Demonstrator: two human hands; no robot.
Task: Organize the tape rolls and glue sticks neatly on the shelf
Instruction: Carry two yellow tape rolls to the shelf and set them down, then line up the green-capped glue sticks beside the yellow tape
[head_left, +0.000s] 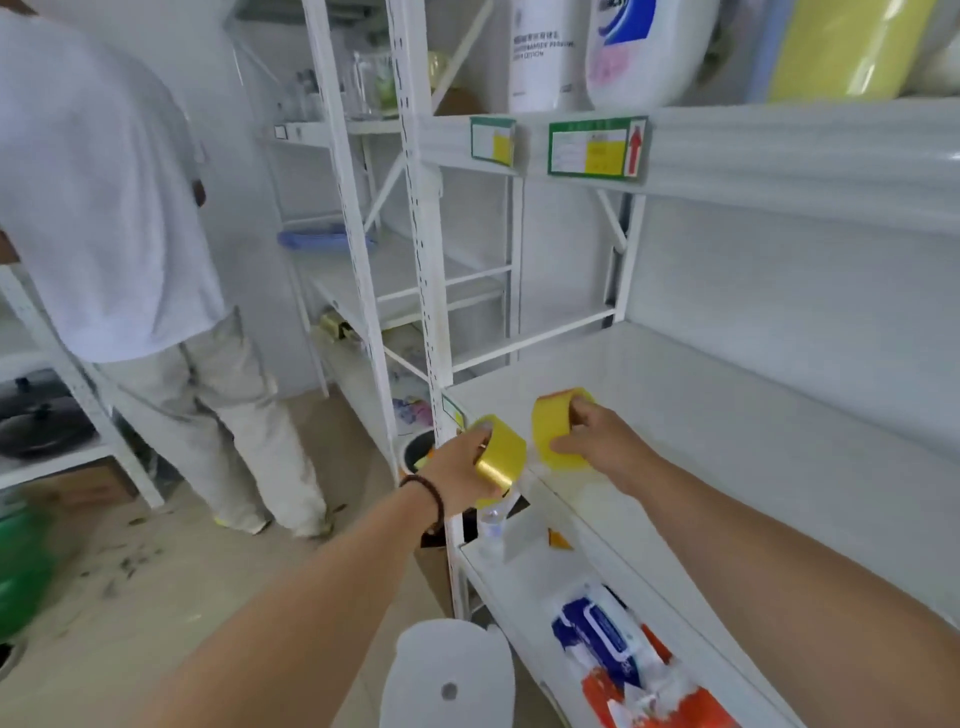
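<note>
Nearest the lens, a white round stool top (451, 675) with a dark centre spot, low in the view; beside it on the lower shelf (524, 582) a blue, white and orange packet (618, 654). Above, two bare forearms reaching forward. Left hand (457, 473), dark bead bracelet (428, 499) at the wrist, fingers curled round a glossy yellow tape roll (501, 460), held in the air just off the front left corner of the middle shelf (727, 415). Right hand (597, 441) gripping a second yellow tape roll (553, 431), paler and more matte, with an orange-tinted edge on top, standing on its edge near that same corner, just inside the front lip. Two rolls close together, not touching. Wide bare white board stretching right and back from the second roll to the rear panel. White perforated upright (423, 234) rising just left of the corner. Overhead, the upper shelf edge with green-bordered labels (597, 148). At left, another person (114, 208) in a white shirt, back turned, standing on the floor well apart
</note>
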